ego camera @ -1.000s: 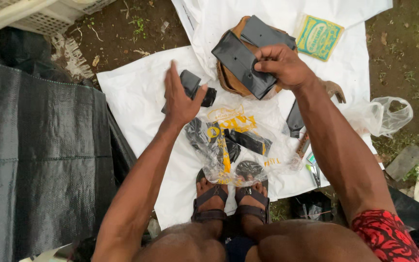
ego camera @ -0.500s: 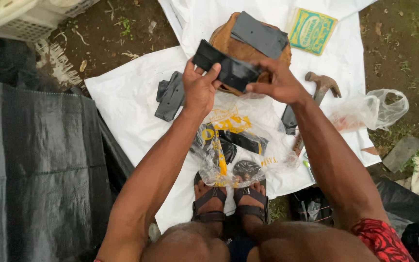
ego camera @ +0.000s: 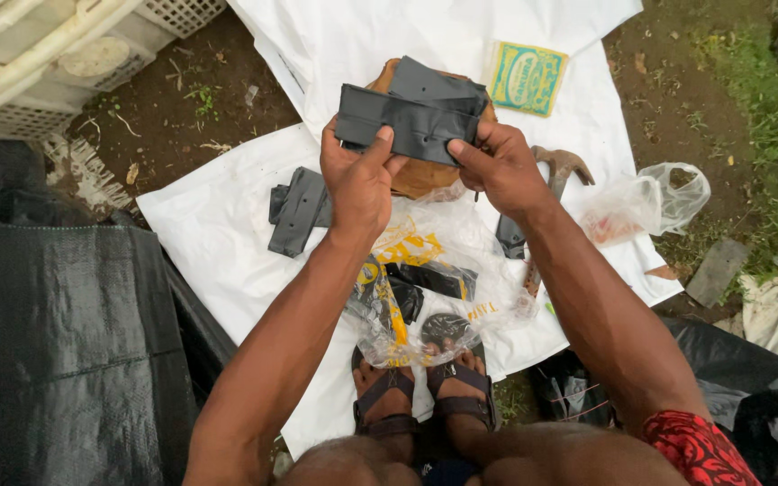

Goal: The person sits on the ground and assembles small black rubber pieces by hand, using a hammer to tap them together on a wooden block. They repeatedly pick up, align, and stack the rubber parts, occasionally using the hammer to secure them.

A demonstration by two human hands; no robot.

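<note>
Both hands have lifted the black rubber strip (ego camera: 410,123) level: left hand (ego camera: 359,176) and right hand (ego camera: 500,167) pinch its ends; keep it taut above the wooden block (ego camera: 420,175).

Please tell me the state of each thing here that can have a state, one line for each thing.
Left hand: shut on black rubber strip.
Right hand: shut on the same strip.
Black rubber strip: held flat between both hands.
Hammer: lying on white sheet.
Clear bag: lying down, holds dark parts.
Green packet: flat, closed.
</note>
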